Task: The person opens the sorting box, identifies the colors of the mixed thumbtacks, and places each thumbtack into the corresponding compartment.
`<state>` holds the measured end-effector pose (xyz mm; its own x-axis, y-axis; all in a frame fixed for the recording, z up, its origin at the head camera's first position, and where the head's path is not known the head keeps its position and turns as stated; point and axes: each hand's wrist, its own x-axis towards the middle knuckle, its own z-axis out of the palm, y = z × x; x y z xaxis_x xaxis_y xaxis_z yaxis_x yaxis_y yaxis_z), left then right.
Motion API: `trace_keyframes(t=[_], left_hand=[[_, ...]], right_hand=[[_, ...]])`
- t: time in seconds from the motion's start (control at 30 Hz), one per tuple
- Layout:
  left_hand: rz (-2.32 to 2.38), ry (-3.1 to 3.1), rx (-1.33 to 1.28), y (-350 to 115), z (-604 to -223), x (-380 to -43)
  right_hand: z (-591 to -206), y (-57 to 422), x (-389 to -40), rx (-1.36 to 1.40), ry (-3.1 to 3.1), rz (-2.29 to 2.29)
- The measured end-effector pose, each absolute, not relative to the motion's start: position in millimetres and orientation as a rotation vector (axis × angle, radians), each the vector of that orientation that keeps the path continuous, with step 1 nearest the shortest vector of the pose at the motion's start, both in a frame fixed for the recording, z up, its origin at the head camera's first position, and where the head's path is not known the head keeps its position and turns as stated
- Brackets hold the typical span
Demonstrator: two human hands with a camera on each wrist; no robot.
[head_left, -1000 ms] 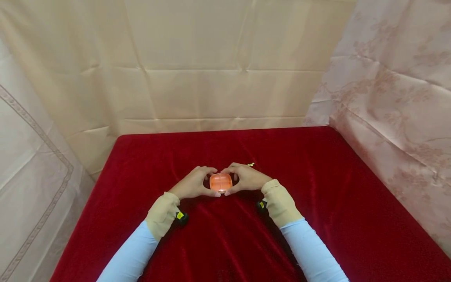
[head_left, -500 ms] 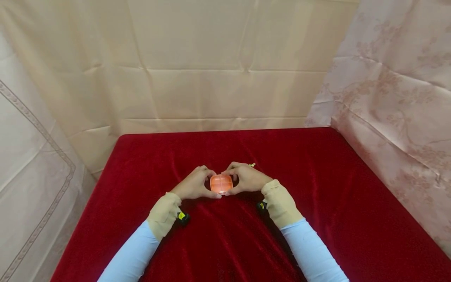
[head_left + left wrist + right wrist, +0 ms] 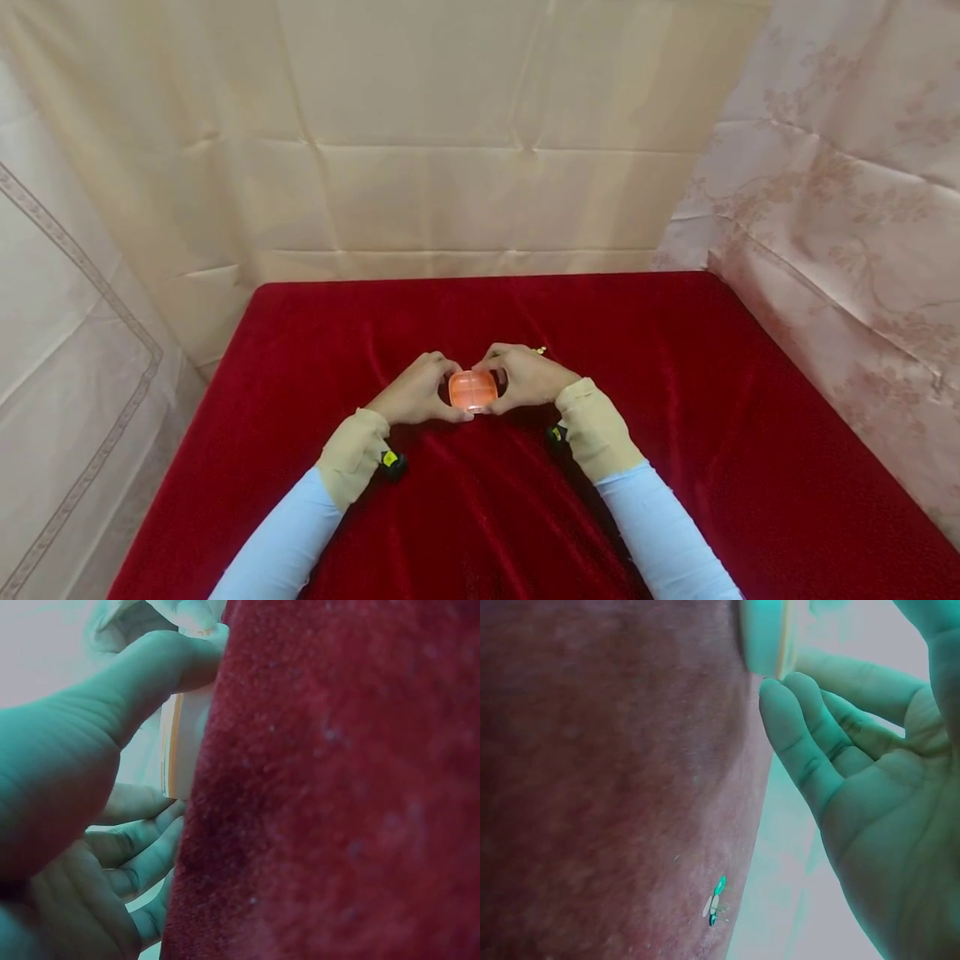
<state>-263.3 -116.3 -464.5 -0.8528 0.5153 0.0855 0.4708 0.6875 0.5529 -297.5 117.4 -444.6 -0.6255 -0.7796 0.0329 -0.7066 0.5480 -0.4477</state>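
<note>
A small pill box [image 3: 472, 392] with a clear orange lid, marked by crossing divider lines, lies on the red cloth between both hands. My left hand [image 3: 418, 392] holds its left side, thumb at the front edge and fingers at the back. From the right, my right hand [image 3: 525, 379] grips it the same way. The left wrist view shows the box's pale side wall [image 3: 191, 731] with an orange seam, the thumb over its near end. Fingertips [image 3: 774, 694] of the right hand meet the box's edge in the right wrist view. Its underside is hidden.
Several small pills or capsules [image 3: 716, 902] lie on the cloth just behind the right hand, partly covered by it in the head view. Red velvet covers the table [image 3: 337, 325]. Beige curtain [image 3: 480, 200] hangs behind, with patterned drapes at both sides.
The right thumb has shifted slightly toward the box's right front corner. Hands and box otherwise stay nearly still, while the head view drifts a little.
</note>
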Motion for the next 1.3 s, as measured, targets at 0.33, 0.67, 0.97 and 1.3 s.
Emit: trace_keyframes(t=[0.33,0.67,0.97,1.3], left_hand=[[0.872,2.848,0.864,-117.7,-465.5,-265.3],[0.891,2.836,0.81,-115.5,-465.5,-264.7],[0.95,2.888,0.779,-119.6,-465.7,-267.7],[0.906,2.73,0.702,-123.3,-454.6,-263.0]], right_hand=[[-445.9,111.0,-293.5,-1.293,2.642,-0.649],[-448.0,111.3,-296.3,-1.326,2.627,-0.661],[-442.5,108.4,-294.4,-1.365,2.583,-0.868],[-439.6,111.5,-287.9,-1.297,2.594,-0.713]])
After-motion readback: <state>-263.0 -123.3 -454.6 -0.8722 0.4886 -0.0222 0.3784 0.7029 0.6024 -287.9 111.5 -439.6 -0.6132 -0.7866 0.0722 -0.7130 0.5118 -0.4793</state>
